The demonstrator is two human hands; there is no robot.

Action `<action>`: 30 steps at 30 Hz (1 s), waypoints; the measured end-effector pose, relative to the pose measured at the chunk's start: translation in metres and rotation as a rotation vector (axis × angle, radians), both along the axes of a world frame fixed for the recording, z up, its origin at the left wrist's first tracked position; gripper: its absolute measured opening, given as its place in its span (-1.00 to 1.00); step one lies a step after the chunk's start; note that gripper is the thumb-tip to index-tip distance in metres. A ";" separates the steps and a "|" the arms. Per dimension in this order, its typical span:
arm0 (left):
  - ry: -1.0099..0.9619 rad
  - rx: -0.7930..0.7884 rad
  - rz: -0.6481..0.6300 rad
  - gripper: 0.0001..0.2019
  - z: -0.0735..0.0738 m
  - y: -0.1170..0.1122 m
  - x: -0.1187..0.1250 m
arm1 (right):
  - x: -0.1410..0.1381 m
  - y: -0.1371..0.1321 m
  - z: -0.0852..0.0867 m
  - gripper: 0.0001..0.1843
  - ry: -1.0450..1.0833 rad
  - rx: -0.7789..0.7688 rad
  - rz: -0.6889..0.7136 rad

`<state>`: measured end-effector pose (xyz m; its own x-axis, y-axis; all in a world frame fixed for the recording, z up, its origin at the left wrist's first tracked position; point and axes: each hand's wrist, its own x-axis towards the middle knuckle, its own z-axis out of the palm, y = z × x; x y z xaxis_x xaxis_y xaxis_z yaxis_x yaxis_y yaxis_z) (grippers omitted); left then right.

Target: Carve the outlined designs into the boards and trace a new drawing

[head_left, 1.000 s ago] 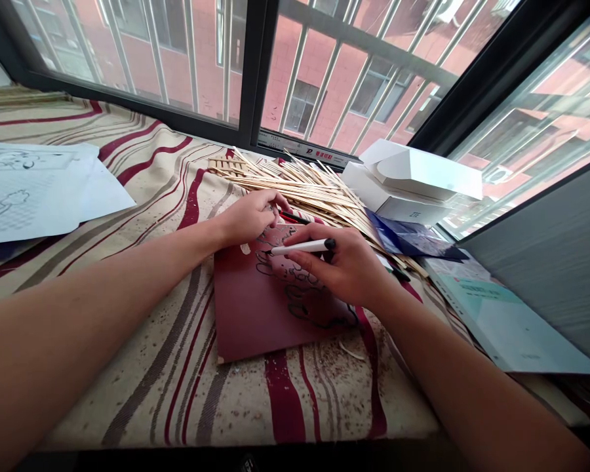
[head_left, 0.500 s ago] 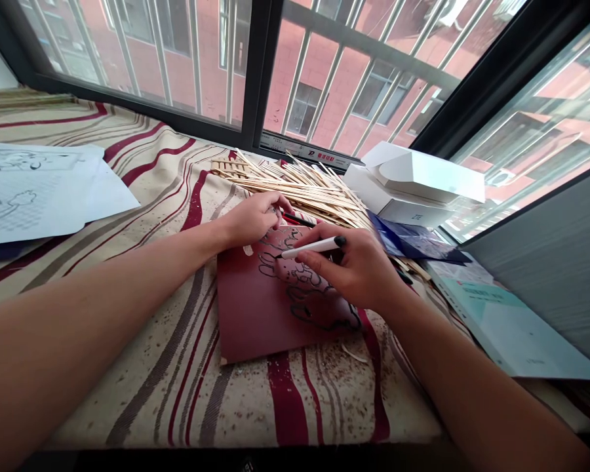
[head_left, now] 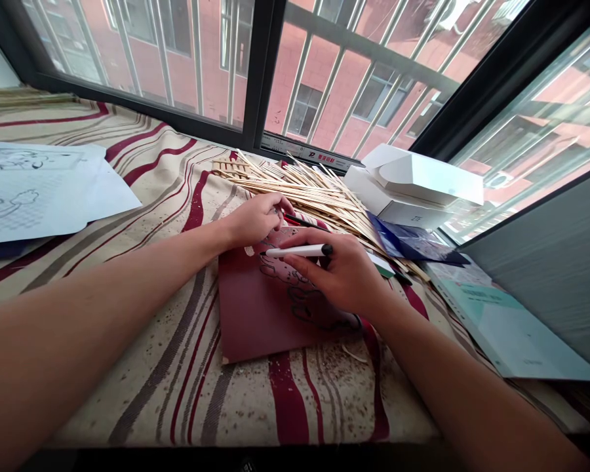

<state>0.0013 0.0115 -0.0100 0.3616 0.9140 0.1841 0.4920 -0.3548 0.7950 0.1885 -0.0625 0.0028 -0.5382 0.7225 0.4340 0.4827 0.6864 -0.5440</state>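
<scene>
The right hand (head_left: 341,275) gripped a white marker (head_left: 295,251) above a dark red board (head_left: 246,308), the left hand (head_left: 255,219) resting loosely on it; white cardboard boxes (head_left: 413,183) sat shut beyond the wooden sticks (head_left: 305,193), contents hidden.

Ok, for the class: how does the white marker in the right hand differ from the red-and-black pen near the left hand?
The white marker has a white barrel and a black end, while the red-and-black pen is thinner and dark with red along it. The marker is gripped in the right hand; the pen lies loose beside the left hand. Both are slim writing tools beside the maroon board.
</scene>
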 end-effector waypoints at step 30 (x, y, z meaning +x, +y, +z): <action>-0.050 -0.033 0.022 -0.58 0.001 -0.001 0.001 | -0.012 -0.001 0.004 -0.87 -0.054 -0.090 -0.122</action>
